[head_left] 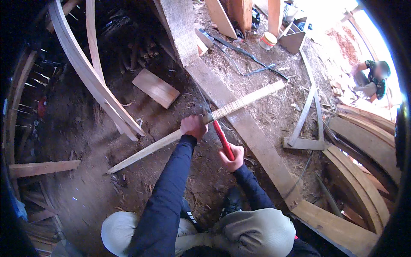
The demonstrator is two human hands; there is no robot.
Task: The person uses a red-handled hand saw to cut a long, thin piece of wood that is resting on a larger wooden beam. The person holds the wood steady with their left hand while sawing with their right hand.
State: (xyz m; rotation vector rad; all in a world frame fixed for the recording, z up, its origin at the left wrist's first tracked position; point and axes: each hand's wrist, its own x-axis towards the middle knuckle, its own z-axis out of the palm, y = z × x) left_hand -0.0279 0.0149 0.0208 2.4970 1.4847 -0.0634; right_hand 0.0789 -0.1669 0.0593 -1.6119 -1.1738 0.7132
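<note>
A long, tapered pale wooden pole lies slantwise across a thick timber beam, its narrow end toward the lower left. My left hand is wrapped around it, just left of the beam. My right hand grips the red handle of what looks like a handsaw. Its thin blade crosses the pole close beside my left hand and shows edge-on beyond it; how deep it sits in the wood I cannot tell.
A short wooden block lies on the dirt floor, left of the beam. Curved timbers stand at left and more at right. Beyond the beam are a dark strap, a tub and an angled wooden frame. Another person crouches far right.
</note>
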